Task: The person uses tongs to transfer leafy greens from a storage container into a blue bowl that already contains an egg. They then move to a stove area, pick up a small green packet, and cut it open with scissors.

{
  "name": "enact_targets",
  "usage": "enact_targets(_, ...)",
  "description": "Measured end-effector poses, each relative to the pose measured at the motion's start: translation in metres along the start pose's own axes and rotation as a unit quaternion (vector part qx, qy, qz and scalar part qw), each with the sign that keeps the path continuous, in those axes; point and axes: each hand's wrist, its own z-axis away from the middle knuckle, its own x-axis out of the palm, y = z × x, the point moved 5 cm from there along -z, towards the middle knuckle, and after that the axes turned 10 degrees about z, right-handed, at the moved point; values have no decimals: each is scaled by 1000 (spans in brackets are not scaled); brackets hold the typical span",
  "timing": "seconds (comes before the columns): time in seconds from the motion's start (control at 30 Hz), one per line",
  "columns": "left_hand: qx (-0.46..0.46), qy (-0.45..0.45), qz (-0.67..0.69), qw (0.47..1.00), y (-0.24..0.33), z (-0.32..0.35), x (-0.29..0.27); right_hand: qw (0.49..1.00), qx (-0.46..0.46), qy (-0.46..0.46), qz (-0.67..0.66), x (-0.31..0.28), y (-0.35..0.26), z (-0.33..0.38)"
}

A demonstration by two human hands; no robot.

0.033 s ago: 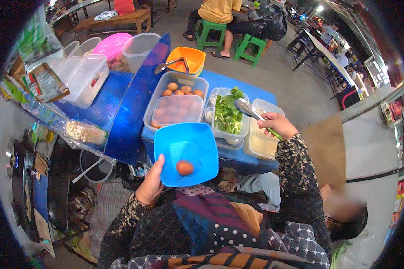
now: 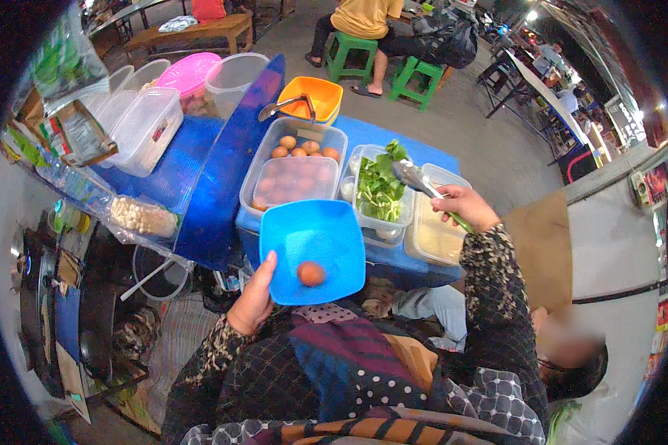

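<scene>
My left hand gripping a blue bowl by its rim, 1 brown egg inside, my right hand closed around metal tongs over the greens tub, egg container beside it on the blue worktop

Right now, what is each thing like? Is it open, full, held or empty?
Blue bowl: held by the left hand, one brown egg inside.
Tongs: held in the right hand, tips over the greens.
Greens tub: open, partly filled with leaves.
Egg tub: lid partly on, eggs showing at the back.
Orange bowl: a metal utensil rests in it.
Pink lid: on its tub.
</scene>
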Motion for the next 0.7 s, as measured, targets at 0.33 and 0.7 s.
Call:
enact_targets(0.33,-43,-58,32,997,-13,-27,22,965,-243,-24,95,41,-72,70)
enact_targets(0.7,-65,-83,41,994,-32,-20,22,855,-330,108,386,57,-104,111)
